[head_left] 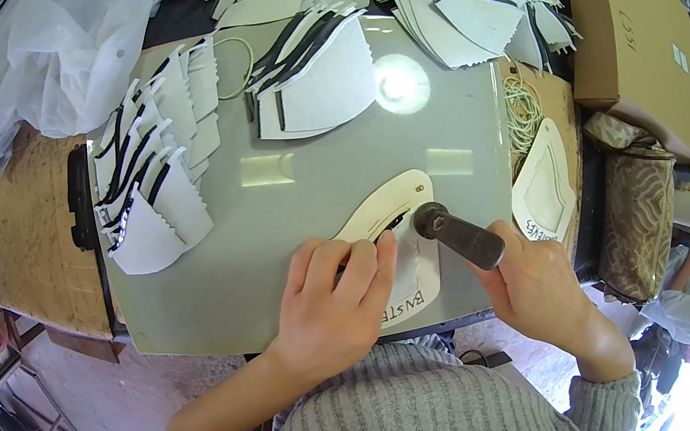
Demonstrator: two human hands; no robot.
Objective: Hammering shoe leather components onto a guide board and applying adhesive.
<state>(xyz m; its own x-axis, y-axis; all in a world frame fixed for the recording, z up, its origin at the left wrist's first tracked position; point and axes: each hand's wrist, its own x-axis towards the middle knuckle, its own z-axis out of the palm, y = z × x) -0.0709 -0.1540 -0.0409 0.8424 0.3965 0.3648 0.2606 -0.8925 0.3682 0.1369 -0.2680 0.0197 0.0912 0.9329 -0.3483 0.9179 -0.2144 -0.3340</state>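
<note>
Far left on the grey-green glass-topped work surface (291,225): fanned stack of white cut pieces with black strips (148,195), untouched. Further loose heaps of like pieces along the far edge (439,14).

Left hand (329,306): pressed flat, palm down, fingers close together and slightly curled, on a cream curved card template (394,207) laid over a white cut piece at the near middle of the surface. Black strip visible just past the fingertips (379,251).

Right hand (538,288): fingers wrapped tight round the handle of a dark metal cylindrical hand tool (459,235), its round head resting on or just at the template's right edge; contact not certain.

Right of that: second cream template (543,185), coil of pale cord (520,106), brown cardboard box (632,36).

Judgement: marking or punching against the template in hand, piece held down. Next move calls for steady left-hand pressure so that the template does not shift, and fingertips kept clear of the tool head.
</note>
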